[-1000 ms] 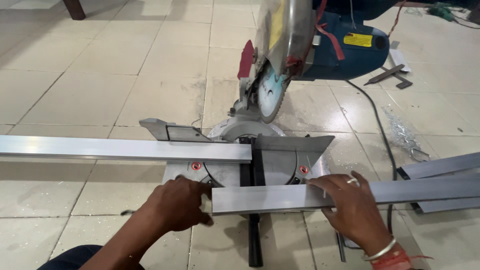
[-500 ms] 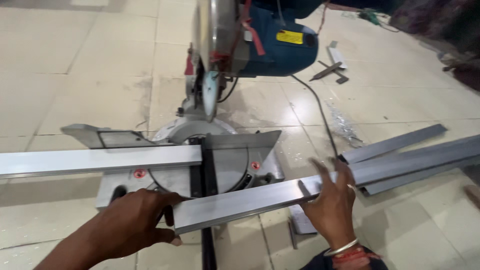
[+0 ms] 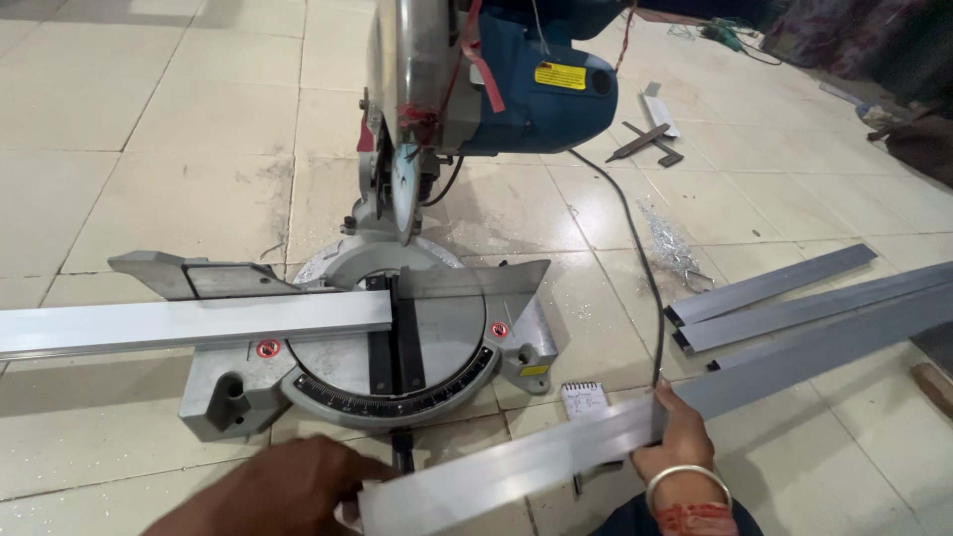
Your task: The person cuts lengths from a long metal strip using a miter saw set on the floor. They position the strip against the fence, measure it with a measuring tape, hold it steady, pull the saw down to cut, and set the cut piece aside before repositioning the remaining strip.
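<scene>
A long grey aluminium bar (image 3: 784, 367) runs from the lower middle out to the right. My left hand (image 3: 273, 491) grips its near cut end, in front of the saw base. My right hand (image 3: 680, 442) holds it further along, thumb on top. The bar is lifted off the saw table and angled toward the right. A blue miter saw (image 3: 496, 84) stands ahead with its blade (image 3: 405, 194) raised over the round turntable (image 3: 397, 347). A second aluminium bar (image 3: 189, 323) lies against the fence on the left, its end at the blade slot.
Two more grey bars (image 3: 774, 298) lie on the tiled floor at right. The saw's black cord (image 3: 640, 258) runs past metal shavings (image 3: 670, 243). A small spiral notepad (image 3: 586, 399) lies by the saw base. Offcuts (image 3: 650, 139) lie behind the saw.
Both hands have pulled the cut bar off the saw table, toward me and to the right, and it is more angled. The view has shifted left to right.
</scene>
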